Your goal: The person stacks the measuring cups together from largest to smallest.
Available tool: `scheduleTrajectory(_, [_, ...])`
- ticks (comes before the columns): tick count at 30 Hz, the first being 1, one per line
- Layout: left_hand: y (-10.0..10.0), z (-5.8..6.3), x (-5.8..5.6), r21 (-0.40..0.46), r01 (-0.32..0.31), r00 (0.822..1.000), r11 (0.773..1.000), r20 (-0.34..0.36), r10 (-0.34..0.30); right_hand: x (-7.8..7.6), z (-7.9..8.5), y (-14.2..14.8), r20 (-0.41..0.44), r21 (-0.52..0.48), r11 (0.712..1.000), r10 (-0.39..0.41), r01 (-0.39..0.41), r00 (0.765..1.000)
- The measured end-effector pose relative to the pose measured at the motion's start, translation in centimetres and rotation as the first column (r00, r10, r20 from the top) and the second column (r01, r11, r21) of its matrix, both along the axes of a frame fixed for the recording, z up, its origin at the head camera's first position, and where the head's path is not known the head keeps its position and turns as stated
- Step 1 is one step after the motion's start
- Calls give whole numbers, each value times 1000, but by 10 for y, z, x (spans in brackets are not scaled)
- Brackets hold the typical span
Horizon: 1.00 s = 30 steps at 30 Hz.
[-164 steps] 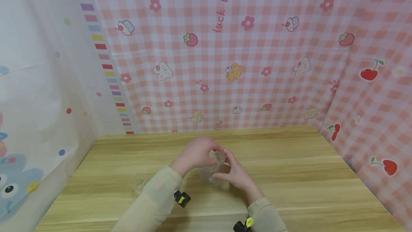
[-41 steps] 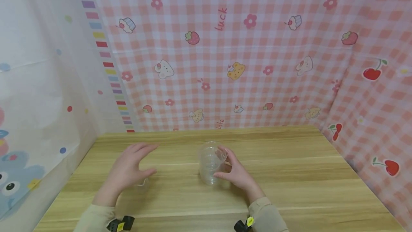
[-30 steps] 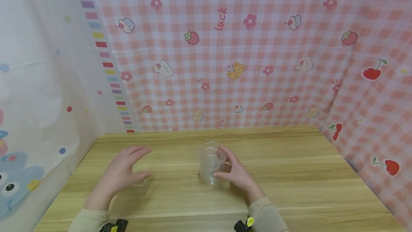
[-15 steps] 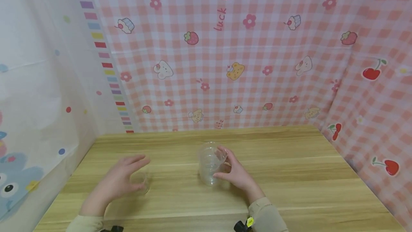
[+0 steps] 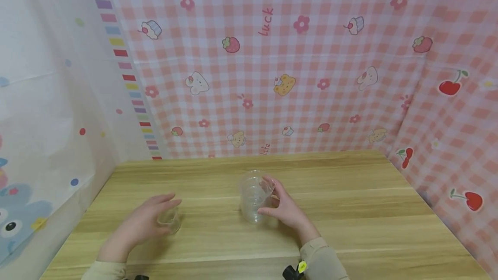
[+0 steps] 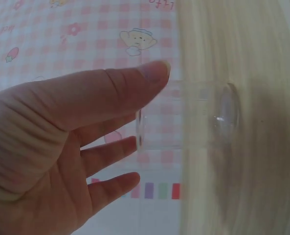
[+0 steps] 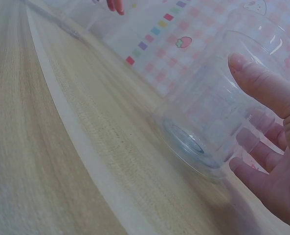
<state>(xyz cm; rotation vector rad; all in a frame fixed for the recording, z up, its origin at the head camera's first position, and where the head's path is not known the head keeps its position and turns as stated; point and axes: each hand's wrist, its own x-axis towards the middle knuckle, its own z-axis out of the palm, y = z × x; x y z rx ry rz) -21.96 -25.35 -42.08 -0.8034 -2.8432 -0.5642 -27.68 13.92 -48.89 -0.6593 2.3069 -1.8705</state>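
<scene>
Mid-table stands a large clear plastic cup (image 5: pixel 249 204), upright, with the rounded outlines of smaller clear ware showing inside it. My right hand (image 5: pixel 285 208) holds its right side, thumb toward me and fingers round the far side; the right wrist view shows the same large cup (image 7: pixel 198 107) between thumb and fingers. To the left, a small clear cup (image 5: pixel 171 221) stands upright on the table. Around its top my left hand (image 5: pixel 145 219) is spread, thumb and fingers apart. In the left wrist view the thumb overlaps the small cup's (image 6: pixel 184 117) rim, and the index finger is mostly hidden.
The wooden table (image 5: pixel 369 219) runs back to a pink checked cloth (image 5: pixel 330 55) hung behind it. Another checked cloth (image 5: pixel 459 141) hangs on the right, and a white printed cloth (image 5: pixel 46 98) borders the left.
My left hand has left the large cup, moved left and come down around the small cup, lower now than half a second ago. The right hand has stayed on the large cup.
</scene>
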Motion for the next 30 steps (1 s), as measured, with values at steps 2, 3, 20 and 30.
scheduleTrajectory(2, [0, 0, 1, -7, 1, 1000, 1000, 7, -1, 0, 1, 0, 7, 0, 1000, -5, 5, 1000])
scheduleTrajectory(3, [1, 0, 2, -9, 3, 1000, 1000, 12, -2, 1, 1, -1, 9, 0, 1000, -6, 6, 1000])
scheduleTrajectory(20, [1, -3, 0, -8, 23, 1000, 1000, 15, -23, -2, -1, 0, -29, -13, 1000, 19, -19, 999])
scheduleTrajectory(30, [2, 1, -3, -65, 35, 999, 997, 16, -34, -3, -1, 1, -36, -16, 1000, 22, -23, 999])
